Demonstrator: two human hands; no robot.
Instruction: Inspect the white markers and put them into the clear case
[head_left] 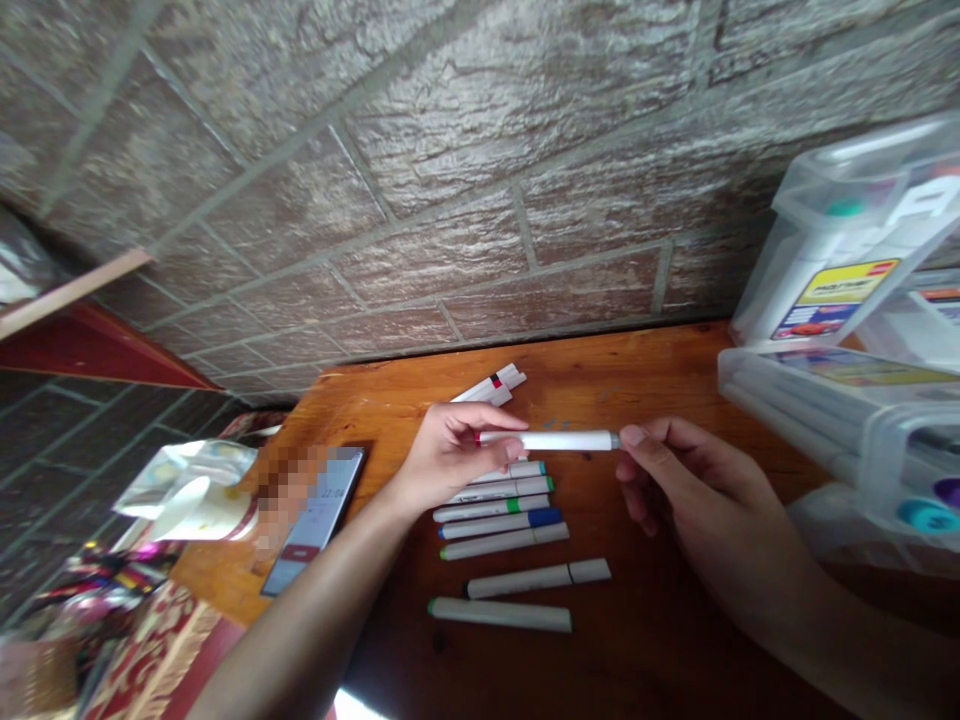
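A white marker pen (559, 440) is held level above the wooden table (660, 370). My left hand (450, 450) is closed on its left end, near a red band. My right hand (675, 470) pinches its right end with thumb and fingertips. Below the held pen lies a row of several white markers (499, 505) with green, blue and teal caps, side by side. Two more markers (536, 578) (499, 613) lie nearer to me. Another pair of markers (495, 385) lies beyond my left hand, by the wall.
A clear plastic marker case (847, 300) stands open at the right, with more markers inside. A smartphone (319, 515) lies at the table's left edge. A white packet (187, 490) and coloured clutter sit lower left. A stone-tile wall (450, 180) backs the table.
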